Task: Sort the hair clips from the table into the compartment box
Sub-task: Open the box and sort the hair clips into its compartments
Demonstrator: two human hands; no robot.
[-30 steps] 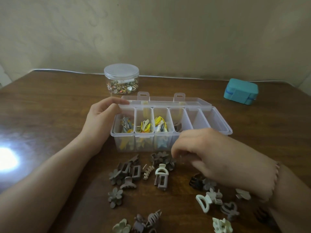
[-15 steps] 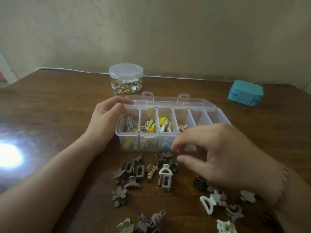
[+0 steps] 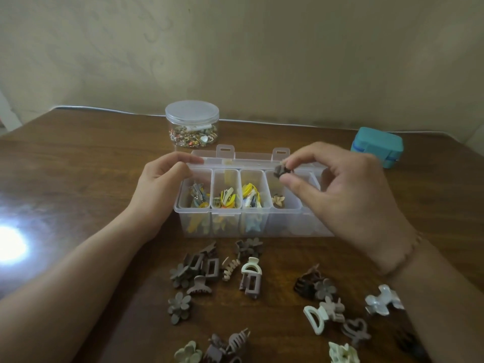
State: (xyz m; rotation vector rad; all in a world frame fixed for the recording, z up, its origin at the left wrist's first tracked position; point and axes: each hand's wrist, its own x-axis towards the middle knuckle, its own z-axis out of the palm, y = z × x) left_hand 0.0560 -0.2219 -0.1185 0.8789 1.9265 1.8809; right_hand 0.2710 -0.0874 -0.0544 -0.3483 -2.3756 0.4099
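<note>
Task partway done. Box (image 3: 262, 208) sits mid-table (image 3: 78, 179), lid open. The three left compartments hold colourful clips; the fourth holds one beige flower clip (image 3: 278, 199). Compartments further right are hidden by the right hand, contents unclear. Many muted clips (image 3: 251, 277) lie loose on the table in front of the box, in brown, grey and cream, so most of that batch looks unsorted.

Right hand (image 3: 348, 195) is above the fourth compartment, thumb and forefinger pinching a small dark clip (image 3: 281, 170), other fingers loosely curled. The clip is in the air, not yet dropped. Left hand (image 3: 157, 197) steadies the box's left end, fingertips (image 3: 193, 161) on the rim, thumb against the side; it holds nothing else.
</note>
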